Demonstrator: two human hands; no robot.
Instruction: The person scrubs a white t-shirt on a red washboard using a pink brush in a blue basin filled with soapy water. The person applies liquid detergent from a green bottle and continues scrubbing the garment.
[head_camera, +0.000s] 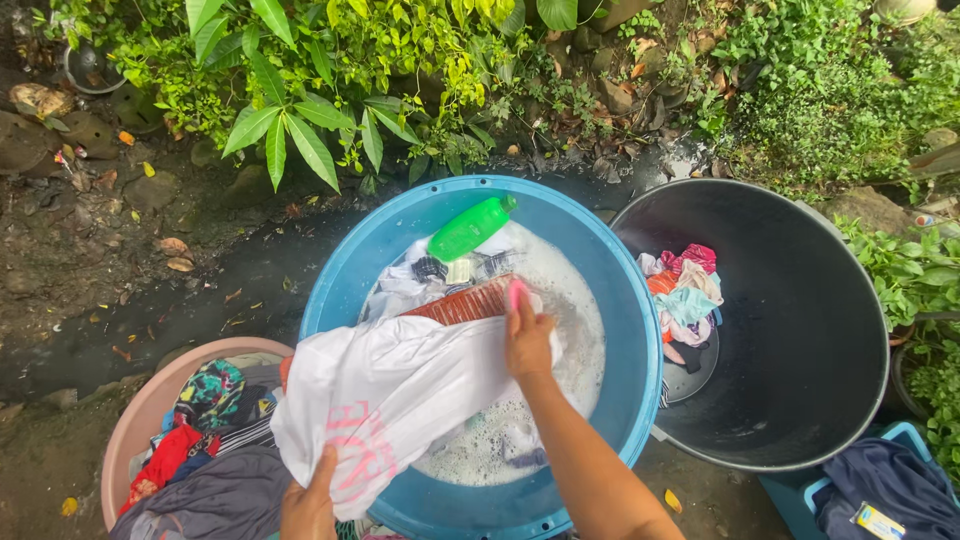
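You are outdoors in a home yard set up for washing clothes by hand. At the centre of the frame a blue basin holds soapy water, with a green bottle on it. A dark tub of wrung clothes stands at right and a pink basin of dry laundry at lower left, all on wet bare ground, with leafy plants across the top.
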